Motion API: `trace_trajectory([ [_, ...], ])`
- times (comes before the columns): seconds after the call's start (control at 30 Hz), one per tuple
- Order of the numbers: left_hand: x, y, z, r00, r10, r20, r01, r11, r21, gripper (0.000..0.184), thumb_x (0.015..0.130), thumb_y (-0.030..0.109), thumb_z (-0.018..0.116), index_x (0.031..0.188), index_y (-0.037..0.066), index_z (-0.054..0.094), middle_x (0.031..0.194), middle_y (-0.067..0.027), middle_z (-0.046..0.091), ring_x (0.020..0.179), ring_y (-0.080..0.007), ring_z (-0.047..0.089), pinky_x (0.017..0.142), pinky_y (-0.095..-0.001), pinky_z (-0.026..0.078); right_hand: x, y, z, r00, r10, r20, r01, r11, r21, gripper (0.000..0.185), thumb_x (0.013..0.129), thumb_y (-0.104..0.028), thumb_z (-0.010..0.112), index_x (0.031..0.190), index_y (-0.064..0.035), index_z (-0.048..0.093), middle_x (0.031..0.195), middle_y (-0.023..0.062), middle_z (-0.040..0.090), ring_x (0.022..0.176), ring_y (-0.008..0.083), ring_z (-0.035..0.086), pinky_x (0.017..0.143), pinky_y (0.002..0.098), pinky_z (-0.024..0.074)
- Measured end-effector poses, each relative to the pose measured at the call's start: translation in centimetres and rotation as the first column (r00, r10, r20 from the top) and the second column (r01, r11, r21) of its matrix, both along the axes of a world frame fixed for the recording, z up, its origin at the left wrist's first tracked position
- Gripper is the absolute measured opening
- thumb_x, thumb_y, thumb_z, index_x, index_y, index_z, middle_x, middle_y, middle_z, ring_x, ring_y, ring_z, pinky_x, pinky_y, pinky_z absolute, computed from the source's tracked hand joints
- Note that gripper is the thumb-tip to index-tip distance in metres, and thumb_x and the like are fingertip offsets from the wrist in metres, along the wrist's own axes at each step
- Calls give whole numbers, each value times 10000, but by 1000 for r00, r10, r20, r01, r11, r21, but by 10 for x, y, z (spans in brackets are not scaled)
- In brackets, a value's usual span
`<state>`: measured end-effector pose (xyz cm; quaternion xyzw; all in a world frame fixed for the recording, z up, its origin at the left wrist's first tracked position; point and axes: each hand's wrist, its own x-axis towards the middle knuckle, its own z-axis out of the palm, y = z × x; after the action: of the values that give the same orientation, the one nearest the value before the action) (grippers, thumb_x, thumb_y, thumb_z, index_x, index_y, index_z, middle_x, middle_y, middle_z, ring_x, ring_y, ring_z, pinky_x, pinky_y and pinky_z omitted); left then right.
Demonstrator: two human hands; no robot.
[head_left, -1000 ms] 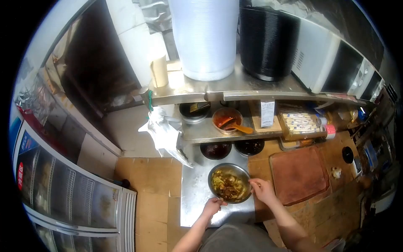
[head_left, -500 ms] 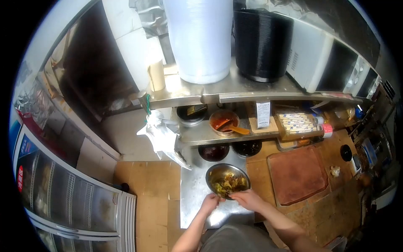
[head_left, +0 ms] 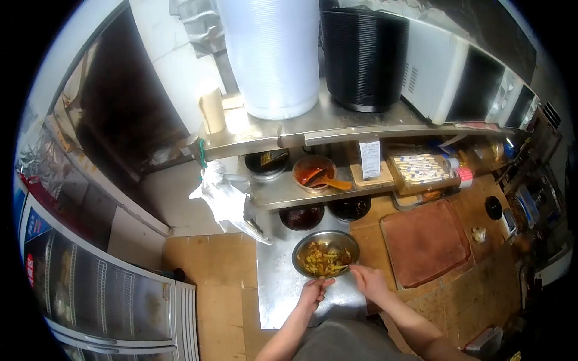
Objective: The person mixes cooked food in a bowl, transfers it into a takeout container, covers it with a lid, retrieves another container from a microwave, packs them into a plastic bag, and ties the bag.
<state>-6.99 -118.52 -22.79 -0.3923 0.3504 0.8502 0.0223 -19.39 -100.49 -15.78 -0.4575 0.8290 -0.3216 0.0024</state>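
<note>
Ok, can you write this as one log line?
left hand: at near rim of metal bowl; right hand: by its right rim; food: inside bowl; bowl: over metal counter

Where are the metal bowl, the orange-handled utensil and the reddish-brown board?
Metal bowl (head_left: 298,251): head view, left inner wall.
Orange-handled utensil (head_left: 338,184): head view, on its handle.
Reddish-brown board (head_left: 425,243): head view, middle of its top surface.

yellowish food (head_left: 319,260) (silver-grey bowl (head_left: 304,240))
</note>
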Motion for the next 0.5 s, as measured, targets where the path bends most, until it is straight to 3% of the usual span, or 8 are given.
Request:
trace_trajectory([
  [0.03, -1, 0, -1, 1000, 17, -1, -17, 1000, 15, 218, 1042, 162, 498, 1037, -18, 623, 1053, -140, 733, 540, -55, 392, 405, -209, 291, -4, -1, 1, 989, -146, 11, 147, 985, -92, 200, 963, -200, 593, 1052, -94, 737, 963, 133, 743, 726, 326, 717, 634, 432, 581],
  [0.07, -3, 0, -2, 1000, 16, -6, -16, 1000, 18, 218, 1042, 162, 498, 1037, -18, 623, 1053, -140, 733, 540, -55, 392, 405, -209, 291, -2, 3, 0, 982, -186, 36, 183, 981, 68, 197, 956, -200, 599, 1069, -103, 729, 938, 148, 737, 693, 344, 705, 610, 444, 569],
  [0.13, -5, -2, -7, 1000, 10, 27, -9, 1000, -10, 228, 1042, 175, 505, 1040, -19, 624, 1072, -140, 734, 544, -54, 391, 406, -207, 297, 30, 9, 1, 1000, 7, 0, -7, 952, 307, 212, 961, -198, 590, 1107, -106, 714, 868, 174, 725, 683, 360, 700, 602, 450, 559],
  [0.17, -3, -3, -10, 1000, 11, 29, -10, 1000, -8, 228, 1042, 175, 505, 1040, -19, 624, 1072, -140, 734, 544, -54, 391, 406, -207, 297, 37, 8, 3, 1000, 29, 9, -30, 962, 272, 216, 961, -195, 589, 1118, -106, 709, 840, 173, 723, 678, 352, 702, 600, 447, 558],
  [0.2, -2, 0, -11, 1000, -21, 12, 21, 999, -38, 228, 1042, 179, 507, 1050, -18, 624, 1066, -135, 736, 546, -53, 394, 407, -203, 298, 47, 4, 29, 996, 59, 64, -57, 998, -34, 200, 957, -172, 602, 1093, -75, 713, 809, 165, 721, 676, 340, 706, 609, 438, 557],
  [0.23, 0, -2, -12, 999, -50, -5, 49, 996, -79, 229, 1043, 183, 510, 1059, -16, 623, 1060, -130, 737, 548, -52, 397, 407, -200, 300, 43, 1, 26, 996, 59, 65, -57, 998, -34, 200, 957, -172, 602, 1093, -75, 713, 809, 165, 721, 676, 340, 706, 609, 438, 557],
  [0.3, -4, -3, -7, 998, -65, 14, 65, 996, -54, 222, 1038, 179, 512, 1057, -11, 625, 1053, -125, 739, 541, -53, 395, 408, -198, 300, 27, -3, 20, 948, -50, 313, 99, 985, -140, 180, 954, -146, 611, 1056, -39, 714, 814, 168, 723, 688, 347, 707, 630, 435, 557],
  [0.5, 7, -10, -9, 983, -163, 88, 174, 974, -144, 192, 1006, 154, 527, 1051, 8, 643, 1014, -96, 752, 548, -50, 415, 414, -199, 307, -4, -20, -34, 972, -219, 79, 228, 964, -133, 177, 959, -110, 597, 1052, -31, 726, 946, 172, 731, 754, 361, 710, 717, 424, 574],
])
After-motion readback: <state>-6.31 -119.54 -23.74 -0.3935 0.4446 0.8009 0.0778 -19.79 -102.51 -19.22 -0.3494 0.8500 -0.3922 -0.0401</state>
